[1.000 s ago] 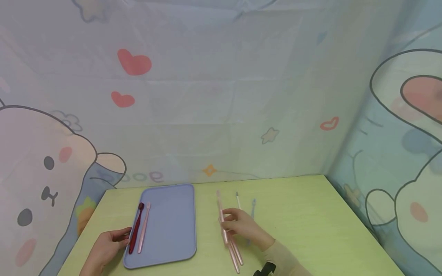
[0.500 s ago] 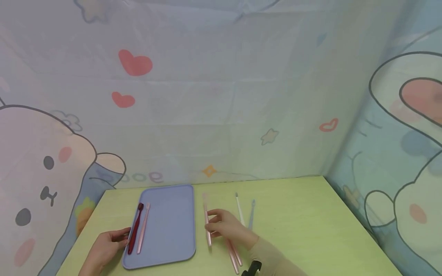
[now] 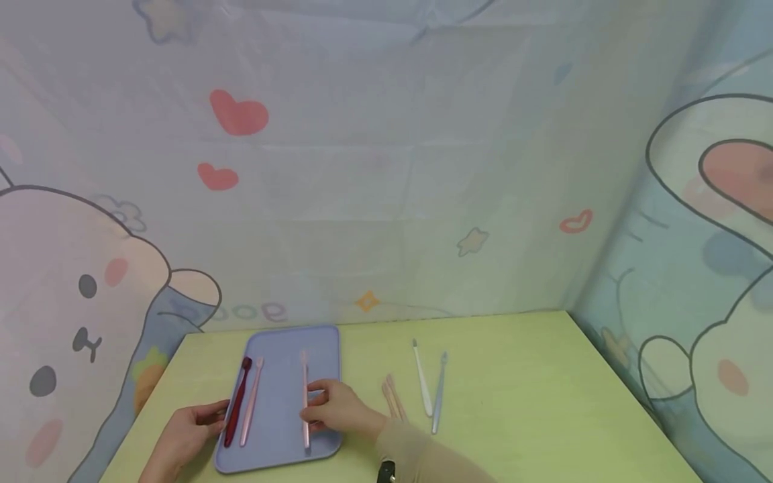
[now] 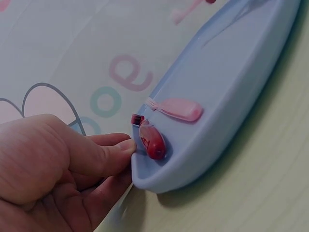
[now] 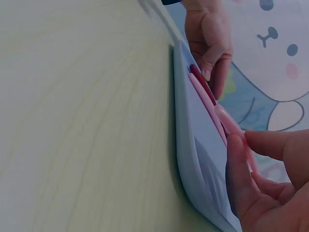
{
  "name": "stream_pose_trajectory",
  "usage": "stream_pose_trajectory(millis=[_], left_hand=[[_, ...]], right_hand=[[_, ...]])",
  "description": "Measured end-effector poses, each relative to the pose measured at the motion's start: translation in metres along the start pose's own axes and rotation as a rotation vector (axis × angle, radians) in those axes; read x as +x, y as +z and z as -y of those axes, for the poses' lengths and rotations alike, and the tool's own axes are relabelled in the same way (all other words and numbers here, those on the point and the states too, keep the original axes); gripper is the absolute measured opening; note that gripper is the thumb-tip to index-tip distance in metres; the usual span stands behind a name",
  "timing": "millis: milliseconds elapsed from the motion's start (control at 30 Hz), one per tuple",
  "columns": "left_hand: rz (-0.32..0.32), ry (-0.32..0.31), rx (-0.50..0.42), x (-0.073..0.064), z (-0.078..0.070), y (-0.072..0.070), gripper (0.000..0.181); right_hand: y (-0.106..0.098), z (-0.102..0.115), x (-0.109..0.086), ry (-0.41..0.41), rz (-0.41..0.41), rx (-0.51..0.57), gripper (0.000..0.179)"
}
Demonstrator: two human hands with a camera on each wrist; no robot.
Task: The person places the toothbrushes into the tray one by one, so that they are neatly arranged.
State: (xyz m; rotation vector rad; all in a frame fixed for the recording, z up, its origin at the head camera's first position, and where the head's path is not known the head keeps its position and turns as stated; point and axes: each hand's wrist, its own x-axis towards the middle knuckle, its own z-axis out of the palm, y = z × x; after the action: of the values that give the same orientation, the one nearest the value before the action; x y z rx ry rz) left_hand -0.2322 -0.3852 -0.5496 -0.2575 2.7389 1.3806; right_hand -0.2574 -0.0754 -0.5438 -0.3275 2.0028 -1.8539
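My left hand [image 3: 184,436] pinches the left rim of a lavender-blue tray [image 3: 280,389], thumb on top in the left wrist view. Just inside that rim lie a dark red toothbrush [image 3: 237,406] and, beside it, a pink toothbrush [image 3: 251,401]. Over the tray's right part, my right hand [image 3: 341,406] grips another pink toothbrush [image 3: 305,382] between thumb and fingers, its head pointing away from me. In the right wrist view this held toothbrush [image 5: 227,121] appears above the tray floor, tilted across the view.
Right of the tray, a white toothbrush [image 3: 423,379] and a light blue toothbrush [image 3: 439,392] lie on the yellow-green table [image 3: 531,402]. Two pinkish toothbrushes [image 3: 392,396] are partly hidden under my right forearm. A printed cloth [image 3: 386,168] stands behind the table.
My right hand has carried the pink toothbrush leftward from the group on the table to over the tray. My left hand stays at the tray's rim.
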Motion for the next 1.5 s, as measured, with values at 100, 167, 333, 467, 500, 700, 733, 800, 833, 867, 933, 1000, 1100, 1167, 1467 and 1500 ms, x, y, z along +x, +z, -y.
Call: stream_pose_trajectory(millis=[100, 167, 333, 467, 500, 700, 733, 800, 833, 867, 933, 1000, 1100, 1167, 1467, 1500], left_hand=[[-0.004, 0.001, 0.013, 0.0, 0.0, -0.001, 0.042], [0.001, 0.012, 0.008, -0.001, 0.0, -0.001, 0.043], [-0.009, 0.024, 0.005, -0.002, -0.002, -0.001, 0.043], [-0.014, 0.016, -0.003, -0.003, -0.003, -0.001, 0.043], [-0.014, 0.013, -0.003, -0.003, -0.003, -0.001, 0.043], [-0.003, -0.001, -0.005, -0.002, -0.001, -0.002, 0.043], [-0.001, -0.003, -0.003, -0.002, -0.001, -0.002, 0.044], [0.0, -0.007, 0.001, -0.002, -0.001, -0.002, 0.044], [-0.002, -0.01, 0.004, -0.001, -0.002, -0.002, 0.043], [-0.002, -0.011, 0.007, -0.001, -0.002, -0.001, 0.043], [0.0, -0.009, 0.009, -0.001, -0.001, -0.001, 0.044], [0.001, -0.008, 0.007, -0.001, -0.001, -0.001, 0.043], [0.001, -0.009, 0.004, -0.001, 0.0, -0.001, 0.043], [0.003, -0.007, 0.002, -0.001, 0.001, -0.001, 0.043], [-0.007, 0.009, 0.015, 0.001, 0.004, -0.002, 0.044], [-0.007, 0.008, 0.014, 0.001, 0.004, -0.002, 0.044]], right_hand=[[0.018, 0.003, 0.007, 0.012, -0.022, -0.02, 0.049], [0.028, 0.005, 0.011, 0.011, -0.046, -0.035, 0.05], [0.049, 0.012, 0.02, 0.002, -0.112, -0.064, 0.049], [0.061, 0.014, 0.024, 0.0, -0.159, -0.092, 0.048], [0.064, 0.014, 0.025, 0.0, -0.171, -0.1, 0.047], [0.076, 0.013, 0.034, 0.015, -0.223, -0.098, 0.046], [0.077, 0.013, 0.036, 0.015, -0.229, -0.102, 0.045], [0.079, 0.01, 0.039, 0.012, -0.239, -0.108, 0.044], [0.08, 0.009, 0.04, 0.014, -0.246, -0.109, 0.043], [0.08, 0.008, 0.041, 0.012, -0.25, -0.114, 0.043], [0.081, 0.006, 0.043, 0.01, -0.26, -0.121, 0.042], [0.083, 0.004, 0.046, 0.011, -0.272, -0.114, 0.041], [0.085, 0.003, 0.047, 0.009, -0.286, -0.121, 0.04], [0.087, 0.002, 0.047, 0.006, -0.298, -0.131, 0.039], [0.091, -0.001, 0.049, -0.026, -0.333, -0.205, 0.035], [0.092, -0.001, 0.048, -0.033, -0.337, -0.22, 0.035]])
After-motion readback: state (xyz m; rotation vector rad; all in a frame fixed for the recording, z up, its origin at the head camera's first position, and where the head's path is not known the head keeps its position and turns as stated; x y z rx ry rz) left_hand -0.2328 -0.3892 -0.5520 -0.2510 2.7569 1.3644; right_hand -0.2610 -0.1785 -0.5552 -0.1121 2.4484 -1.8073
